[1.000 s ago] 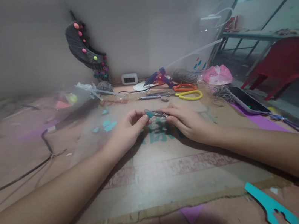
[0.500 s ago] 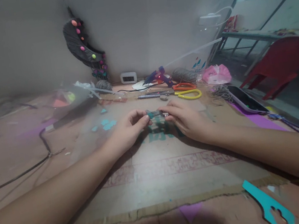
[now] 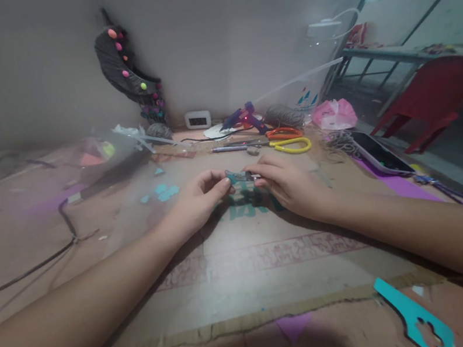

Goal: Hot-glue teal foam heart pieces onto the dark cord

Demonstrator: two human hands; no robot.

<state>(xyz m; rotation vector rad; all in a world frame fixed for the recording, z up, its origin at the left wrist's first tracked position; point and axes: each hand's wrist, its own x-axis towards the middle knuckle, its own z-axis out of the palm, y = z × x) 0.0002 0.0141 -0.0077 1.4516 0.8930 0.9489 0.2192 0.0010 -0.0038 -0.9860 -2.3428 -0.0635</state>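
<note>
Above the cardboard, my left hand (image 3: 211, 194) pinches one end of a small teal piece (image 3: 236, 177) between thumb and forefinger. The piece spans the gap to my right hand (image 3: 283, 179), whose closed fingers grip its greyish other end near something small and shiny; the exact kind is too small to tell. Both wrists rest low over the cardboard sheet (image 3: 273, 291), which bears green lettering and a red patterned band. Several light-blue cut-out pieces (image 3: 167, 192) lie left of my left hand. Scissors (image 3: 291, 145) with an orange and a yellow handle lie beyond my right hand.
Along the wall stand a small digital clock (image 3: 198, 120), a purple glue gun (image 3: 240, 117) and grey yarn (image 3: 284, 116). A phone (image 3: 381, 154) lies at right. A turquoise cut-out shape (image 3: 415, 314) sits at the front right. A dark cable (image 3: 31, 275) crosses the left.
The teal piece is turned slightly between my fingers, its grey part showing a little differently. Both hands stay in nearly the same place.
</note>
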